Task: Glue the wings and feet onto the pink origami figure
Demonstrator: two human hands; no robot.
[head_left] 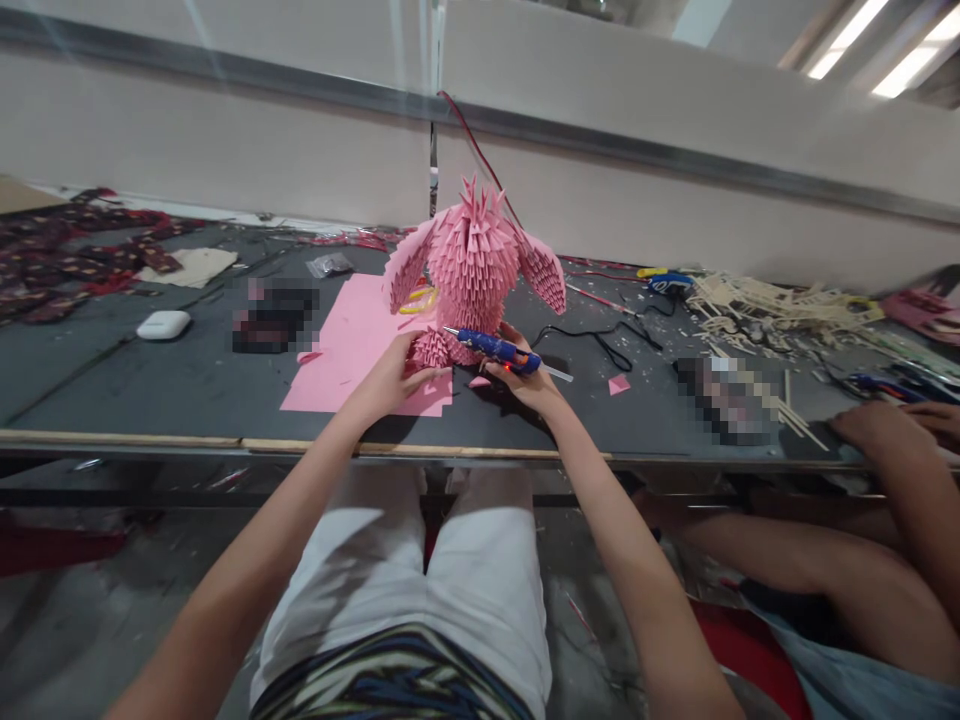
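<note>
A pink figure built of folded paper pieces stands upright on the dark table, with two drooping ear-like flaps and a spiky tuft on top. At its lower left is a small spiky pink folded-paper ball, and my left hand has fingers and thumb around it. My right hand is closed on a blue glue gun, its nozzle pointing left across the figure's base. A small red light shows on the gun. Some right-hand fingers are hidden behind the gun and seem to reach the figure's lower right side.
Pink paper sheets lie under and left of the figure. A white case sits farther left. A black cable and a pile of pale sticks are to the right. Another person's hand rests at the right table edge.
</note>
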